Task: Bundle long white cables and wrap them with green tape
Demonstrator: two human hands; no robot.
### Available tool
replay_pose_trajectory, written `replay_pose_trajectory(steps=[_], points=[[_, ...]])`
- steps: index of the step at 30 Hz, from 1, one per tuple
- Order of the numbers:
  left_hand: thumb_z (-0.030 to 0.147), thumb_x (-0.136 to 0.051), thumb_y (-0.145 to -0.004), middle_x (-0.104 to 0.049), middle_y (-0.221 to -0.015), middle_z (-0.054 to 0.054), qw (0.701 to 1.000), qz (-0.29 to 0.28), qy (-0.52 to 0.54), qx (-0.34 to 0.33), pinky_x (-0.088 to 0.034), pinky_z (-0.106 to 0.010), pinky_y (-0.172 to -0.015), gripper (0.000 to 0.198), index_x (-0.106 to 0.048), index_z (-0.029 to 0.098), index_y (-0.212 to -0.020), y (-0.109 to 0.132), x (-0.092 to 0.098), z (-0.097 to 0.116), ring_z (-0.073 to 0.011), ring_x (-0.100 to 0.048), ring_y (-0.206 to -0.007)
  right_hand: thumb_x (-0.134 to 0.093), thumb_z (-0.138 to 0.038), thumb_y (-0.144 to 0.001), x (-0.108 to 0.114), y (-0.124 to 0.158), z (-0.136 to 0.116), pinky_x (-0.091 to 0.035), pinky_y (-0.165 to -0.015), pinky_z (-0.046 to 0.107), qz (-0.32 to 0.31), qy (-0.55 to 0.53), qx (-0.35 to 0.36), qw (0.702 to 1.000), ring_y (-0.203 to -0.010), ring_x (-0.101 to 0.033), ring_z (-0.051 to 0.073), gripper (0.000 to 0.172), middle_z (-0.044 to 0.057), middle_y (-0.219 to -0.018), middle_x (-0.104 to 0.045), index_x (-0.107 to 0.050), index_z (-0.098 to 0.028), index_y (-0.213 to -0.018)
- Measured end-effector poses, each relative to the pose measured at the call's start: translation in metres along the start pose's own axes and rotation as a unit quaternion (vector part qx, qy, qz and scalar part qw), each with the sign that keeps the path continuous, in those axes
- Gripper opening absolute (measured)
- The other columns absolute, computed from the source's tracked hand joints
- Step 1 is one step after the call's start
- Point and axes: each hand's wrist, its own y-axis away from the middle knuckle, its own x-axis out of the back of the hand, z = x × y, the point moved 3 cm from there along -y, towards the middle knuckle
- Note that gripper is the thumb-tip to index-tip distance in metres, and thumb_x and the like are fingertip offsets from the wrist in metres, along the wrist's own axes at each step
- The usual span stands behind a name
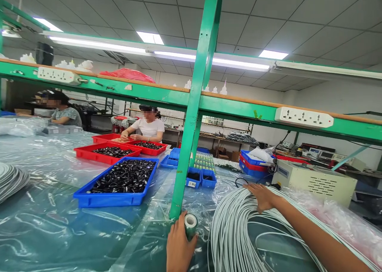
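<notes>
Your left hand [179,243] is curled around a roll of dark green tape [191,225], white core showing, right at the near edge of the counter [50,240]. Can't tell if the roll is resting on the plastic sheeting or held just off it. It sits just beside the foot of the green steel upright [195,112].

Your right hand [262,196] is spread flat, fingers apart, pressing on top of a big coil of grey-white cable [238,234] in the near right corner. From what I can see, there's no tape on the coil yet, and the loops look loose and unbound, though the far side is out of view.

Past that, a blue tray [116,202] is heaped with small black parts, and two red trays [107,152] hold more of the same. Small blue bins [201,178] sit just ahead of your hands, and a beige power supply [313,182] is off to the right. There's another cable coil [12,180] at the left edge. Across the counter, a co-worker in a white T-shirt [147,128] is working with both hands over the red trays.
</notes>
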Motion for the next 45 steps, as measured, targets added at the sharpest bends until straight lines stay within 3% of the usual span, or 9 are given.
replay_pose_trajectory(steps=[4,7,9,13,19,26,34,39,45], points=[[0.016,-0.055,-0.071,-0.054,-0.118,-0.006,1.000,0.000,0.005,0.001,-0.032,-0.029,-0.091,0.054,-0.038,0.017,-0.122,0.000,0.000,0.001,-0.0220,-0.046,-0.108,-0.055,-0.010,-0.048,-0.007,0.015,-0.005,-0.021,-0.102,0.051,0.048,0.008,-0.005,0.999,-0.128,-0.026,0.030,0.098,0.014,-0.141,-0.029,-0.020,-0.017,-0.140],[0.016,-0.055,-0.072,-0.053,-0.118,-0.006,1.000,-0.005,0.004,0.008,-0.032,-0.030,-0.091,0.054,-0.038,0.017,-0.123,0.000,0.002,0.002,-0.0225,-0.045,-0.108,-0.054,-0.004,-0.047,-0.017,0.032,-0.013,-0.013,-0.105,0.050,0.110,0.031,-0.037,0.993,-0.131,-0.017,0.030,0.098,0.013,-0.144,-0.021,-0.022,-0.017,-0.139],[0.017,-0.055,-0.072,-0.053,-0.119,-0.006,1.000,-0.011,0.004,0.013,-0.033,-0.030,-0.090,0.054,-0.037,0.017,-0.123,0.000,0.002,0.002,-0.0231,-0.045,-0.110,-0.056,-0.003,-0.055,-0.026,0.043,-0.019,-0.013,-0.105,0.049,0.151,0.044,-0.069,0.985,-0.129,-0.023,0.030,0.086,0.013,-0.141,-0.029,-0.031,-0.016,-0.135],[0.017,-0.054,-0.073,-0.053,-0.118,-0.006,1.000,-0.009,0.001,0.004,-0.034,-0.030,-0.088,0.052,-0.038,0.018,-0.122,-0.001,0.001,0.001,-0.0237,-0.046,-0.107,-0.051,-0.009,-0.073,-0.043,0.051,-0.026,-0.030,-0.096,0.044,0.203,0.049,-0.140,0.968,-0.111,-0.044,0.029,0.045,0.015,-0.120,-0.051,-0.051,-0.010,-0.118],[0.017,-0.055,-0.072,-0.056,-0.114,-0.005,1.000,0.012,-0.004,-0.008,-0.034,-0.030,-0.087,0.051,-0.039,0.018,-0.120,0.000,0.001,0.001,-0.0232,-0.048,-0.104,-0.053,0.001,-0.064,-0.057,0.035,-0.025,-0.039,-0.086,0.036,0.210,0.045,-0.159,0.964,-0.100,-0.052,0.026,0.049,0.012,-0.109,-0.058,-0.053,-0.011,-0.112],[0.017,-0.055,-0.072,-0.054,-0.118,-0.006,1.000,-0.003,-0.007,0.001,-0.032,-0.030,-0.090,0.051,-0.039,0.017,-0.121,0.000,0.003,0.003,-0.0227,-0.046,-0.107,-0.049,-0.001,-0.063,-0.044,0.031,-0.011,-0.041,-0.080,0.034,0.234,0.043,-0.139,0.961,-0.096,-0.053,0.025,0.041,0.009,-0.102,-0.061,-0.057,-0.015,-0.101],[0.018,-0.054,-0.073,-0.054,-0.119,-0.006,1.000,0.002,-0.022,0.001,-0.033,-0.030,-0.091,0.050,-0.039,0.017,-0.121,-0.002,0.000,0.002,-0.0231,-0.047,-0.108,-0.048,-0.004,-0.059,-0.030,0.032,0.000,-0.026,-0.098,0.044,0.291,0.064,-0.122,0.947,-0.114,-0.041,0.028,0.068,0.013,-0.125,-0.048,-0.038,-0.014,-0.125],[0.017,-0.054,-0.073,-0.055,-0.116,-0.007,1.000,-0.002,-0.011,0.000,-0.034,-0.030,-0.088,0.050,-0.039,0.017,-0.120,-0.002,0.001,0.001,-0.0232,-0.047,-0.107,-0.046,-0.004,-0.048,-0.040,0.019,-0.003,-0.020,-0.102,0.044,0.273,0.073,-0.073,0.956,-0.122,-0.035,0.025,0.090,0.008,-0.132,-0.042,-0.025,-0.019,-0.134],[0.016,-0.054,-0.073,-0.054,-0.117,-0.007,1.000,-0.005,-0.011,0.004,-0.034,-0.030,-0.089,0.050,-0.038,0.016,-0.121,-0.001,0.003,0.004,-0.0231,-0.046,-0.107,-0.051,-0.004,-0.048,-0.046,0.015,-0.006,-0.018,-0.102,0.050,0.262,0.074,-0.066,0.960,-0.123,-0.033,0.030,0.094,0.013,-0.132,-0.041,-0.023,-0.017,-0.136]])
